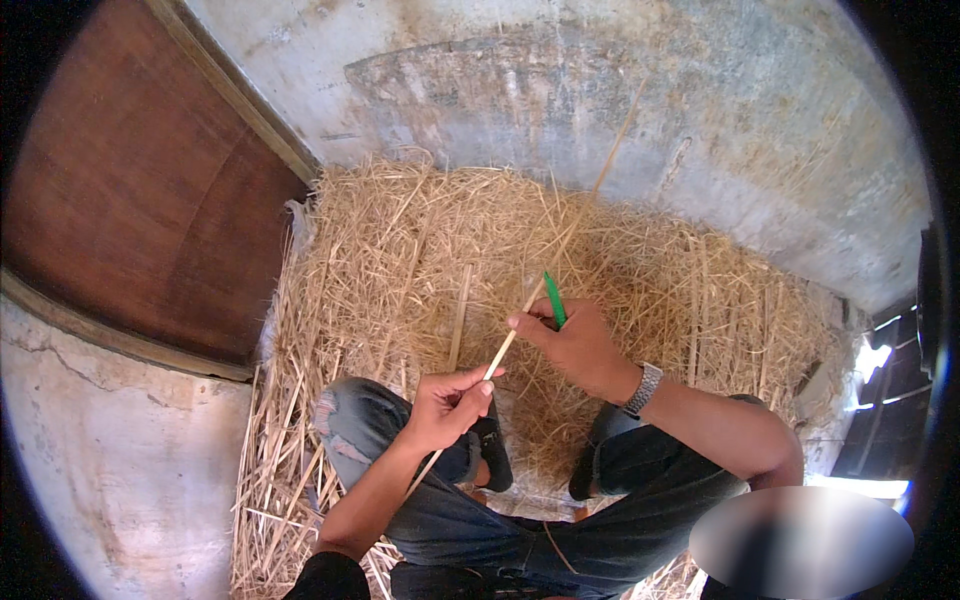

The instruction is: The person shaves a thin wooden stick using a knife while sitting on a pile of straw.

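Left hand (445, 405) pinches straw stalk (510, 340) above straw pile (420, 250); right hand (570, 340) grips green tool (554, 298) against it. Stalk may split if pressed hard.

A large pile of dry straw (640, 270) filled the middle of the frame and spread down to the lower left. A brown wooden door (140, 190) stood in the upper left. A grey concrete wall (600, 90) ran along the top. The person's dark sandals (492, 450) rested on the straw near the lower centre.
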Available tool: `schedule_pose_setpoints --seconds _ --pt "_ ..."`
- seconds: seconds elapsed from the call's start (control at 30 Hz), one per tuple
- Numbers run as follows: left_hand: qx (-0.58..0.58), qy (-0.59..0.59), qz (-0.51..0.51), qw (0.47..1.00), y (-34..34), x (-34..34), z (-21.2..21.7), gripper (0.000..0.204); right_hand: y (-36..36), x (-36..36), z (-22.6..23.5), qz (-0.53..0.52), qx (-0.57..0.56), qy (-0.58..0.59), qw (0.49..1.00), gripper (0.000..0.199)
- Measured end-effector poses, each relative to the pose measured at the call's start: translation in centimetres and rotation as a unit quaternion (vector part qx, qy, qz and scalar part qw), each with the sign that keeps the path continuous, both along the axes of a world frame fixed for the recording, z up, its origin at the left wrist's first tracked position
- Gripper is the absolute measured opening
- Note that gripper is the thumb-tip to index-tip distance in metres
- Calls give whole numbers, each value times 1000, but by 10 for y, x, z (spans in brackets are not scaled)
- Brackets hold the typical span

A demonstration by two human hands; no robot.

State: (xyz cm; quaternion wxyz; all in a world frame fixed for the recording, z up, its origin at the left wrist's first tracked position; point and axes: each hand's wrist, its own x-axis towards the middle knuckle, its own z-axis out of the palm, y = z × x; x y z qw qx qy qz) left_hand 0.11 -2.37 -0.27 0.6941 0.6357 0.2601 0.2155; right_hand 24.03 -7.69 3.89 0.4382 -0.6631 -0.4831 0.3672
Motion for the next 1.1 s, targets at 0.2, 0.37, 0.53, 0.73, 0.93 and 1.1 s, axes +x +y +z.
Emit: schedule_pose_setpoints --seconds 0.2,0.37,0.53,0.73,0.93,1.1 --pt "-30 -10 -41 999 3 -3 2 35 25 30 6 -156 0 72 985 40" --pt "-22 -26 -139 990 3 -6 11 36 29 106 34 -264 50 41 962 44" --pt "-36 -60 -49 996 2 -9 6 37 3 73 38 -148 66 -214 963 51" --pt "-8 -68 11 998 4 -3 3 37 -38 -28 35 129 -1 -349 928 48" --pt "-24 -57 3 998 1 -12 7 35 -14 -1 25 34 40 -383 922 51" --pt "-54 -57 -4 997 -4 -16 10 34 -5 10 38 41 -42 -417 907 50"
